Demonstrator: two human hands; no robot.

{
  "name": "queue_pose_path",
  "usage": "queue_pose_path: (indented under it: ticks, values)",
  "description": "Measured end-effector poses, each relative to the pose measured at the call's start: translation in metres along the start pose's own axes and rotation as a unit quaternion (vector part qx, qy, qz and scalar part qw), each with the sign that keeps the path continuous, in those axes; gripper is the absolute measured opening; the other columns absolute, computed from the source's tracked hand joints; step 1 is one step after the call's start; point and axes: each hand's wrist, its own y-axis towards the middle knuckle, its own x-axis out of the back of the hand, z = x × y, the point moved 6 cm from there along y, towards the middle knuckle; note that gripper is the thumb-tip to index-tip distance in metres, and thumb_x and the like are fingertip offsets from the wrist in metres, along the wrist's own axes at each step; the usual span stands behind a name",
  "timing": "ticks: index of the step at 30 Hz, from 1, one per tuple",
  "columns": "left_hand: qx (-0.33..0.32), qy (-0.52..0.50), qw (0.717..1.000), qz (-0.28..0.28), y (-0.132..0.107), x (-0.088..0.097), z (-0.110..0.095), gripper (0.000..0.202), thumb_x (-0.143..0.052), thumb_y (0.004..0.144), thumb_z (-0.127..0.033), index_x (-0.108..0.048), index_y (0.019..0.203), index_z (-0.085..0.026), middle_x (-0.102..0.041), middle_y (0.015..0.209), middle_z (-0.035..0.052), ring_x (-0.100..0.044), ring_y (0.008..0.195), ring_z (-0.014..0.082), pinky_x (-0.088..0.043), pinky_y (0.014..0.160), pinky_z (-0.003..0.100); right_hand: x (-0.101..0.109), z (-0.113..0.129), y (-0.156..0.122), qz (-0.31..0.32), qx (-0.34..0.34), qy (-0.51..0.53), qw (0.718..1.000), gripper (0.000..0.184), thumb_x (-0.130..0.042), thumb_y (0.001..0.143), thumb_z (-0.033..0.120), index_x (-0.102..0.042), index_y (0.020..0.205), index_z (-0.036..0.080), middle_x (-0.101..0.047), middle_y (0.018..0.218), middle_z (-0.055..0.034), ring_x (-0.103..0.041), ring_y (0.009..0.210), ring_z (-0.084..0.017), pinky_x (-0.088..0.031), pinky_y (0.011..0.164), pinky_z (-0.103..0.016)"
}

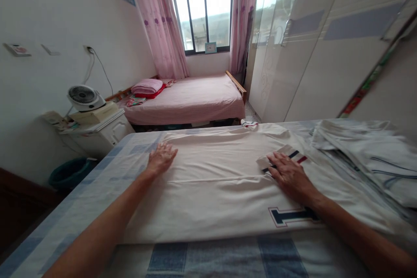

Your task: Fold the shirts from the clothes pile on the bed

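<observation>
Your white shirt [211,206] lies spread in front of you on a blue-and-white checked sheet [167,258], one side folded over so that an edge runs across its middle. Your left hand [162,158] rests palm down on the shirt's left edge, fingers extended and slightly parted, grasping nothing. Your right hand [289,177] lies palm down over the striped sleeve end [293,155], fingers stretched out and thumb apart, resting on the cloth. Just below it, nearer you, a dark block letter [283,216] shows on the shirt, partly behind your right forearm. To your right sits a loose pile of white clothes [368,147]. Beyond the sheet's far edge stands a pink-covered bed [195,100].
</observation>
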Motion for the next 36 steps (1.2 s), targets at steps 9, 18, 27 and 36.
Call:
queue_pose_path:
  ticks: [9,18,27,36]
  values:
    - [-0.342,-0.091,0.935,0.000,-0.085,0.005,-0.177,0.060,-0.029,0.092,-0.056,-0.031,0.143,-0.026,-0.027,0.152,0.0070,-0.017,0.141,0.0266,-0.015,0.112,0.050,0.005,0.105,0.058,0.178,0.238,0.084,0.951,0.059,-0.023,0.092,0.055,-0.033,0.144,0.028,-0.026,0.152,-0.0068,-0.020,0.139,-0.027,-0.019,0.109,-0.051]
    - [-0.333,-0.113,0.935,0.055,-0.077,-0.006,-0.167,0.056,-0.023,0.093,-0.056,-0.032,0.143,-0.033,-0.026,0.152,0.0025,-0.019,0.141,0.0235,-0.014,0.113,0.047,-0.031,0.062,0.158,0.219,0.081,0.059,0.971,0.063,-0.020,0.091,0.056,-0.034,0.144,0.025,-0.024,0.153,-0.0063,-0.022,0.139,-0.028,-0.022,0.108,-0.050]
    - [-0.088,-0.044,0.995,0.034,0.003,-0.023,-0.031,0.054,-0.024,0.095,-0.045,-0.037,0.142,-0.021,-0.028,0.151,0.0105,-0.024,0.139,0.0266,-0.024,0.109,0.049,-0.025,-0.036,0.120,0.144,0.058,0.003,0.988,0.055,-0.028,0.091,0.043,-0.047,0.136,0.017,-0.040,0.144,-0.0129,-0.033,0.134,-0.026,-0.028,0.108,-0.045]
    - [-0.190,-0.090,0.975,-0.067,-0.031,0.022,-0.081,0.052,-0.025,0.094,-0.047,-0.047,0.135,-0.022,-0.038,0.146,0.0080,-0.030,0.137,0.0245,-0.030,0.109,0.047,0.038,-0.032,0.051,0.031,0.121,0.060,0.990,0.057,-0.028,0.093,0.043,-0.042,0.138,0.012,-0.036,0.146,-0.0143,-0.028,0.137,-0.024,-0.023,0.111,-0.044]
